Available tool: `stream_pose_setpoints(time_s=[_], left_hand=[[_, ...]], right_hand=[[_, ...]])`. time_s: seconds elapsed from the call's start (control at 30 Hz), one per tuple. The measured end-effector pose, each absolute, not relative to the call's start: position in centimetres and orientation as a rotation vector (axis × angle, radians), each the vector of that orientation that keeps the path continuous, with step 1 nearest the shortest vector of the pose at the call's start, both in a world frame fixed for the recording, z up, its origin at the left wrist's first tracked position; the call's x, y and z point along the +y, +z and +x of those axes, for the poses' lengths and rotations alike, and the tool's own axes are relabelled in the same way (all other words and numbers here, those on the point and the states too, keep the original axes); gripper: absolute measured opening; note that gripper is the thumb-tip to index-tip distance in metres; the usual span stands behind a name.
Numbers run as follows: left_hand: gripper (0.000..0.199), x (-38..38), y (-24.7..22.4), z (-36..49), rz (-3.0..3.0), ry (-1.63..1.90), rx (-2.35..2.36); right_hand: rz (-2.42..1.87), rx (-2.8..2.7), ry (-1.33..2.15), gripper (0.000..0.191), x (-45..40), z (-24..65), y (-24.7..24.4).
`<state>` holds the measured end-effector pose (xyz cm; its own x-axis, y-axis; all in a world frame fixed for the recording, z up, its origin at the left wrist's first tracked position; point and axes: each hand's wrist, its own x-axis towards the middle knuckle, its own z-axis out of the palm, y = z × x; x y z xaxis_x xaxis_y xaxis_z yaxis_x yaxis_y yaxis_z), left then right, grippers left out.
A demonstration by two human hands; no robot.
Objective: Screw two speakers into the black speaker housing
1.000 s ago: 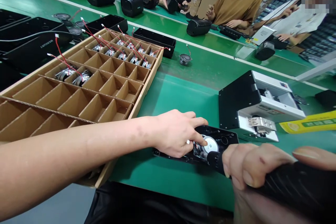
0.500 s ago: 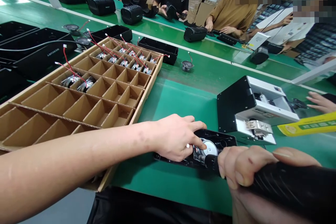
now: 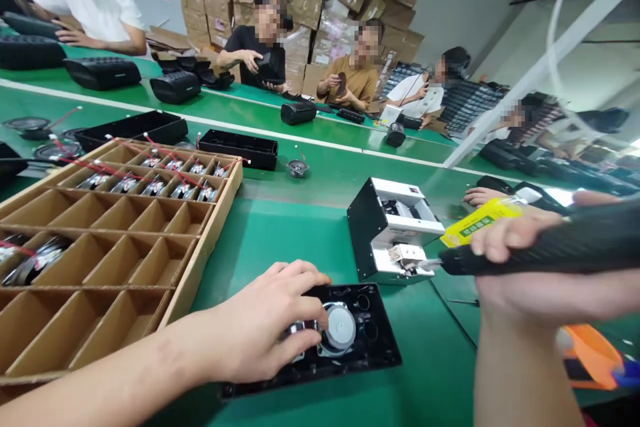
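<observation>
A black speaker housing [image 3: 380, 353] lies hollow side up on the green table. Inside it sit a round speaker driver [image 3: 341, 328] with a pale back and a second one, mostly covered by my left hand [image 3: 285, 320]. The curled fingers and thumb of that hand close about this second driver, reaching the edge of the first. My right hand [image 3: 515, 240] is wrapped round a black electric screwdriver [image 3: 550, 247], held level. Its blurred tip points left, at the metal outlet of a black-and-white screw feeder [image 3: 400, 213]; whether they touch I cannot tell.
A cardboard divider tray [image 3: 205, 240] with several wired drivers stands at left. Behind it are black housings [image 3: 240, 150] and a loose driver [image 3: 297, 168]. A yellow box [image 3: 475, 221] and an orange-handled tool [image 3: 593, 355] are at right. Co-workers sit across the table.
My right hand has lifted the screwdriver off the housing to the screw feeder. My left hand's fingers have drawn back from the pale driver. The camera view has tilted up.
</observation>
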<state>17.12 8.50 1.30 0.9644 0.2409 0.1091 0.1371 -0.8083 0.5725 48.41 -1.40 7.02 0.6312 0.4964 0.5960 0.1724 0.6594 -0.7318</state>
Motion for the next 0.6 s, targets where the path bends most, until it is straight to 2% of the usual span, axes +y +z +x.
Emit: stream_pose_setpoints(time_s=[0.1,0.4,0.6], left_hand=[[0.025,8.7,1.5,16.9,2.519,0.241,0.297],[0.041,9.2,1.7,15.8,2.801,0.160,0.270],[0.046,9.9,0.1,13.1,2.820,0.113,0.222]], right_hand=[[-0.888,-0.929,0.082,0.077,0.7,47.1,7.0],[-0.872,-0.942,0.110,0.074,0.5,47.6,5.0],[-0.895,-0.887,0.143,0.084,-0.7,46.8,5.2]])
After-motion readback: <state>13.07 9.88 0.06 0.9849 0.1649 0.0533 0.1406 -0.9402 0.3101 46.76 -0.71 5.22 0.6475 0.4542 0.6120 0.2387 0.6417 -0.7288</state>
